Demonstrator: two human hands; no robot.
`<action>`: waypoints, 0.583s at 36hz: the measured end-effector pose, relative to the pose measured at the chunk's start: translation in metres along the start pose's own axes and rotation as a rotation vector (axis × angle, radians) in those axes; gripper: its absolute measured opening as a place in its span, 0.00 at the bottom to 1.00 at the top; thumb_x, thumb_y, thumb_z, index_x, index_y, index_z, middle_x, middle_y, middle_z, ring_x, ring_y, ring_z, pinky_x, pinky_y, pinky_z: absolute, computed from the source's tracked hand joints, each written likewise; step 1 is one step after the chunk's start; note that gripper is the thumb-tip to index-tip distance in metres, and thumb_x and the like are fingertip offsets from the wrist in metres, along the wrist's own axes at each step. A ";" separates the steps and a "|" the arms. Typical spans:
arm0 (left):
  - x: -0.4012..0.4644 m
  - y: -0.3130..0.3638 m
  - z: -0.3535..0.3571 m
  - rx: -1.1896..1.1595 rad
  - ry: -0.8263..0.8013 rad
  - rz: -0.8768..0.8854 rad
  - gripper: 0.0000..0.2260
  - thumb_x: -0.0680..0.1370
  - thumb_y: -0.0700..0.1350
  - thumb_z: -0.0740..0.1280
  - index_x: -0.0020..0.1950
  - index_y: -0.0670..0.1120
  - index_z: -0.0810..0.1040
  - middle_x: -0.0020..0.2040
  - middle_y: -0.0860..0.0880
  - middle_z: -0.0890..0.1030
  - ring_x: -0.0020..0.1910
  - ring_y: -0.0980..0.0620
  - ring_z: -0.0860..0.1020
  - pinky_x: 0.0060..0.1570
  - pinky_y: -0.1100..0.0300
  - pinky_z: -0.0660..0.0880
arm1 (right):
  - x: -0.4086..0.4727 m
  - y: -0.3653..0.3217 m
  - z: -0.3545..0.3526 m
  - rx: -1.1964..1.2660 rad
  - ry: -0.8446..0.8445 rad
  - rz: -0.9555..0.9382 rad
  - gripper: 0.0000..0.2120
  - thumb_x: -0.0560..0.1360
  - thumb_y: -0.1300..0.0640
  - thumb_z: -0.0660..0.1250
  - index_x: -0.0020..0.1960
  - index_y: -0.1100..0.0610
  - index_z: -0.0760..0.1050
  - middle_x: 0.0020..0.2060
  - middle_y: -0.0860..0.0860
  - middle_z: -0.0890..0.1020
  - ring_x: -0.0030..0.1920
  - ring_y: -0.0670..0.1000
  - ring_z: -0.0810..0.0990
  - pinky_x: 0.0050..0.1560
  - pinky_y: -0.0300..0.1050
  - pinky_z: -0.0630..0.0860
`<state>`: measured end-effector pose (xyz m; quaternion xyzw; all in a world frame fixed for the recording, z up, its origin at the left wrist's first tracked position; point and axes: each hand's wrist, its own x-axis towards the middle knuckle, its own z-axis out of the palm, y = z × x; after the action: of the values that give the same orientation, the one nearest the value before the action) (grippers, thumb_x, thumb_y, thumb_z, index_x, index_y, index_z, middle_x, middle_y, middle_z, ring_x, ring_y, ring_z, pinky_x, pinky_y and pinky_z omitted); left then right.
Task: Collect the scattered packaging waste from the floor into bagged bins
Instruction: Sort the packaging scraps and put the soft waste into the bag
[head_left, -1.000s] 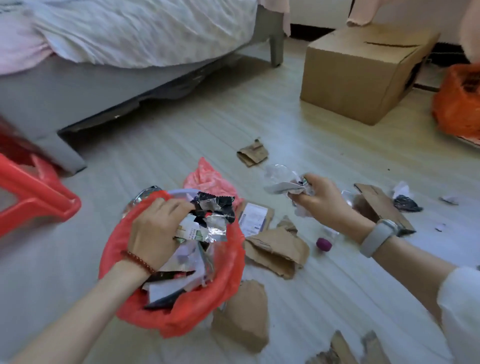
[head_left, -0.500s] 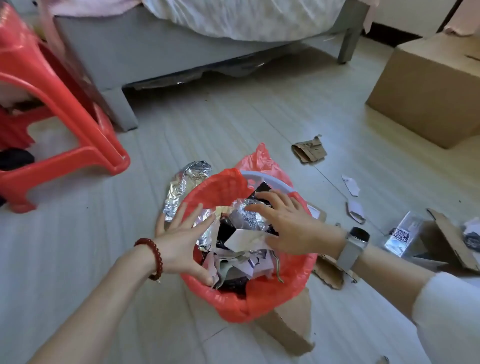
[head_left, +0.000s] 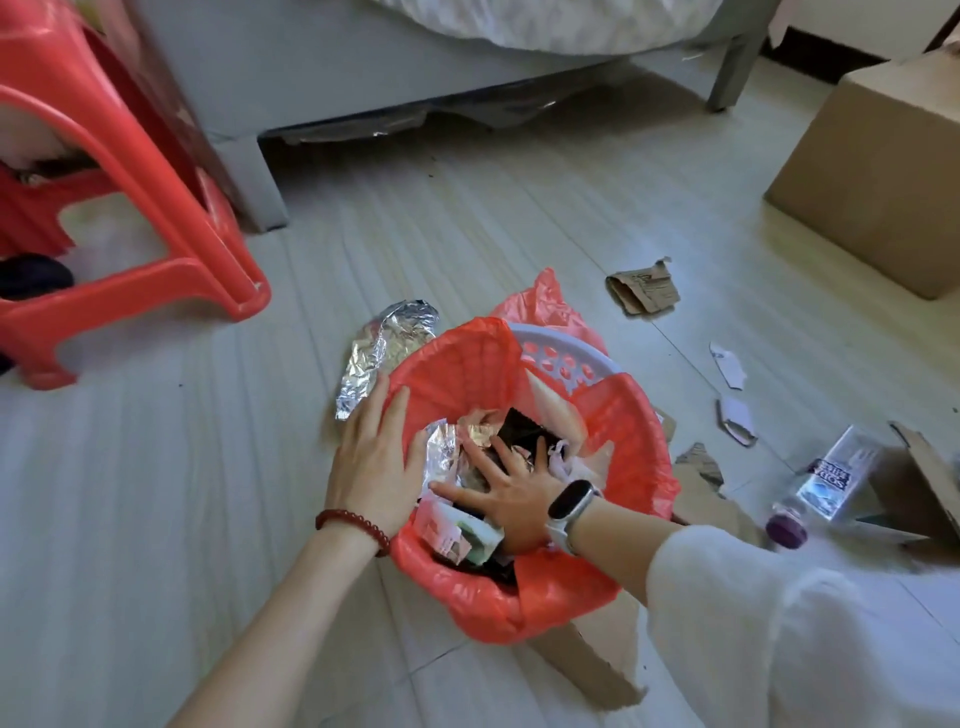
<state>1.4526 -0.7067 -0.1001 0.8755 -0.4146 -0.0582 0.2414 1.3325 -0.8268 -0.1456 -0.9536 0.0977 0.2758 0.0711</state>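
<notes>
Inside the red-bagged bin (head_left: 631, 436), the right hand (head_left: 511, 493) presses flat, fingers spread, on the packaging waste (head_left: 457, 535). Against the bin's left rim, the left hand (head_left: 374, 462) rests with straight fingers. Right of the bin lies a plastic bottle (head_left: 826, 483); beyond it, torn cardboard (head_left: 644, 287).

1. Thin glossy red plastic bag (head_left: 467, 364) lining a white perforated plastic bin (head_left: 558, 358).
2. Crinkled shiny silver foil (head_left: 384, 343).
3. Matt torn brown cardboard (head_left: 644, 291).
4. Smooth glossy red plastic stool (head_left: 156, 208).
5. Pale wood-grain floor (head_left: 156, 493).
</notes>
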 end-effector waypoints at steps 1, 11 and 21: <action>0.000 0.001 -0.001 0.006 -0.008 -0.004 0.23 0.79 0.47 0.59 0.73 0.44 0.61 0.76 0.49 0.53 0.74 0.49 0.55 0.70 0.58 0.54 | 0.001 0.001 0.000 0.024 -0.012 -0.004 0.42 0.73 0.42 0.63 0.68 0.31 0.31 0.71 0.50 0.27 0.73 0.63 0.34 0.62 0.80 0.47; 0.014 0.031 -0.022 -0.020 0.080 -0.033 0.18 0.76 0.44 0.64 0.66 0.45 0.72 0.68 0.44 0.69 0.68 0.44 0.66 0.67 0.50 0.60 | -0.059 0.032 -0.074 0.495 0.060 -0.071 0.41 0.73 0.47 0.67 0.74 0.38 0.43 0.76 0.47 0.45 0.75 0.50 0.43 0.73 0.53 0.47; 0.040 0.162 0.005 -0.232 0.023 0.231 0.12 0.75 0.39 0.64 0.59 0.43 0.77 0.58 0.45 0.76 0.59 0.47 0.73 0.60 0.60 0.65 | -0.169 0.108 -0.067 0.767 0.576 0.179 0.12 0.78 0.58 0.61 0.59 0.55 0.77 0.53 0.50 0.82 0.51 0.47 0.79 0.57 0.41 0.74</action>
<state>1.3638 -0.8261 -0.0244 0.7889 -0.5003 -0.0674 0.3506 1.2027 -0.9199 -0.0068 -0.8840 0.2898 -0.0503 0.3633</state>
